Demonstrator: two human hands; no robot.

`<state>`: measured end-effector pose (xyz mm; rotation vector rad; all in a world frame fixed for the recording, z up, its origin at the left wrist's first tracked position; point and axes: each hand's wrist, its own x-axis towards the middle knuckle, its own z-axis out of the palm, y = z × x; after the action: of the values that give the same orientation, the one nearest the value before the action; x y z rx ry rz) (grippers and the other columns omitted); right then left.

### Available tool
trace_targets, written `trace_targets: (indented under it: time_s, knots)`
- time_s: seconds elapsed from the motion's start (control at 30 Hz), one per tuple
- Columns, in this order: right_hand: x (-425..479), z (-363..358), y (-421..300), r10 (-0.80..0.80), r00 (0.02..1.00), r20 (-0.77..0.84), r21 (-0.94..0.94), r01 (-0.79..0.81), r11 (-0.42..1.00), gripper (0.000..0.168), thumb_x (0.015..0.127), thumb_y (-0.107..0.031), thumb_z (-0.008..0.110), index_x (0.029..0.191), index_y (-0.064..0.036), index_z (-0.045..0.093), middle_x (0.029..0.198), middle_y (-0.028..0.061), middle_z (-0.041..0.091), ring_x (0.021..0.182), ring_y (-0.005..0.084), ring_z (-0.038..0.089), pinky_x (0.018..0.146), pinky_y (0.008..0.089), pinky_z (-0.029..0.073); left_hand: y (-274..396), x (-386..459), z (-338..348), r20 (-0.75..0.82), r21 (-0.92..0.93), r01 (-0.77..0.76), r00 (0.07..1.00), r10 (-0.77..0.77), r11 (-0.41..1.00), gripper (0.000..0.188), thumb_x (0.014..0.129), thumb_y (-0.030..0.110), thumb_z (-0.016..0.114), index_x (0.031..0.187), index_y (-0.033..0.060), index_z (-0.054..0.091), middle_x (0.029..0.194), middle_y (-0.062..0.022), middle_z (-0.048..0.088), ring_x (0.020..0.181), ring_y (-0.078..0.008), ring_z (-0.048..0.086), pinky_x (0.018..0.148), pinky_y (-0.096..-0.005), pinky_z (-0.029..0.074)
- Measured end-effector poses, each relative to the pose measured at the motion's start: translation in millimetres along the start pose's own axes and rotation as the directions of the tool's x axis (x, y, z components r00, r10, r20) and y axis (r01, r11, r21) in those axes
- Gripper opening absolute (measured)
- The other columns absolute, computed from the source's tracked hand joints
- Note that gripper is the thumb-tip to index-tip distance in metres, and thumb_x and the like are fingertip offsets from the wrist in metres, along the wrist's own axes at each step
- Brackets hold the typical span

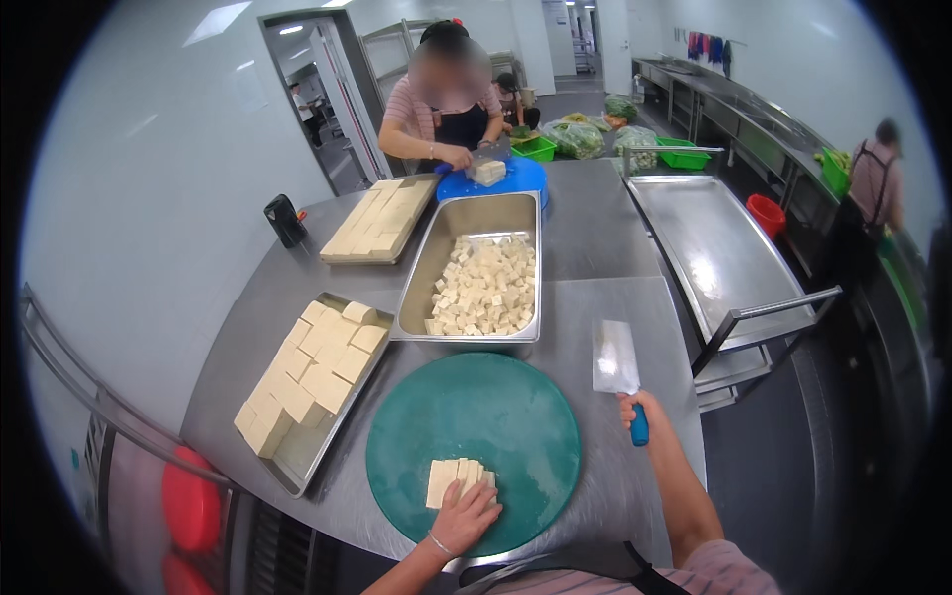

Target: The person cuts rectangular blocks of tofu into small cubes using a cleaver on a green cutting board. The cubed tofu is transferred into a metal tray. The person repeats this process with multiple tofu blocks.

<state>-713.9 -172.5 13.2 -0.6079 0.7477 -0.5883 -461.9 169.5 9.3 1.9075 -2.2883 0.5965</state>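
A block of tofu [443,483], cut into slices on its right side, lies near the front of a round green cutting board [476,409]. My left hand [467,517] rests over the block, thumb on top and fingers curled across the leaning slices. Out to the right of the board, my right hand [641,413] grips the blue handle of a cleaver [616,357], whose broad blade points away from me. Beyond the board stands a deep steel pan [416,297] holding many tofu cubes [487,290]. On the left, a metal tray [297,476] carries tofu blocks [316,361].
Across the steel table [595,216], a co-worker [446,97] holds a cleaver by tofu on a blue board [524,178]. Another tofu-filled tray [361,260] sits beside them. A steel cart [714,245] flanks the table's right edge; a black container [285,221] stands far left.
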Motion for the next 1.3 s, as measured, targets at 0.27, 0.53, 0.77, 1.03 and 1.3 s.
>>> trace_targets:
  time_s: [0.27, 0.53, 0.77, 1.03, 1.3]
  knots:
    - [-56, 31, 21, -0.064, 0.998, 0.017, -0.008, 0.065, 0.998, 0.026, 0.081, -0.006, 0.055, 0.106, 0.000, 0.050, 0.067, 0.0035, 0.049, 0.049, 0.0126, 0.049, 0.044, 0.0298, 0.043, 8, -6, 17, 0.014, -0.119, 0.129, 0.992, -0.129, 0.984, 0.025, 0.080, 0.018, 0.060, 0.104, 0.0147, 0.068, 0.120, -0.0047, 0.062, 0.124, -0.0229, 0.054, 0.104, -0.0534, 0.033]
    - [-100, 79, 26, -0.128, 0.962, 0.242, -0.543, 0.244, 0.804, 0.017, 0.088, -0.005, 0.055, 0.104, 0.000, 0.055, 0.068, 0.0033, 0.054, 0.048, 0.0118, 0.053, 0.046, 0.0272, 0.043, 10, 0, 3, 0.109, -0.196, 0.115, 0.990, -0.095, 0.974, 0.027, 0.084, 0.015, 0.057, 0.111, 0.0124, 0.062, 0.127, -0.0103, 0.059, 0.130, -0.0276, 0.049, 0.105, -0.0648, 0.028]
    - [-115, 118, 12, -0.060, 0.925, 0.374, -0.852, 0.369, 0.372, 0.021, 0.082, -0.007, 0.057, 0.102, -0.001, 0.057, 0.069, 0.0102, 0.061, 0.053, 0.0173, 0.058, 0.052, 0.0311, 0.046, 17, 11, -53, -0.145, -0.285, 0.437, 0.860, -0.489, 0.853, 0.063, 0.078, 0.032, 0.076, 0.133, 0.0115, 0.055, 0.141, -0.0145, 0.047, 0.134, -0.0363, 0.040, 0.112, -0.0564, 0.022]
    - [-91, 130, 21, -0.005, 0.810, 0.586, -0.807, 0.584, -0.093, 0.021, 0.081, -0.004, 0.058, 0.102, -0.001, 0.056, 0.068, 0.0164, 0.057, 0.055, 0.0313, 0.057, 0.056, 0.0383, 0.046, -15, 0, -28, 0.156, -0.695, 0.695, 0.395, -0.906, 0.184, 0.065, 0.083, 0.020, 0.072, 0.138, 0.0017, 0.043, 0.133, -0.0216, 0.044, 0.126, -0.0354, 0.043, 0.108, -0.0422, 0.035]
    - [-92, 152, 24, 0.087, 0.695, 0.714, -0.659, 0.708, -0.254, 0.022, 0.082, -0.006, 0.061, 0.103, -0.006, 0.055, 0.071, 0.0182, 0.059, 0.065, 0.0373, 0.061, 0.058, 0.0431, 0.047, 10, 20, -34, 0.094, -0.681, 0.696, 0.390, -0.916, 0.226, 0.087, 0.071, 0.030, 0.083, 0.139, -0.0010, 0.038, 0.141, -0.0266, 0.035, 0.130, -0.0415, 0.038, 0.108, -0.0464, 0.035]
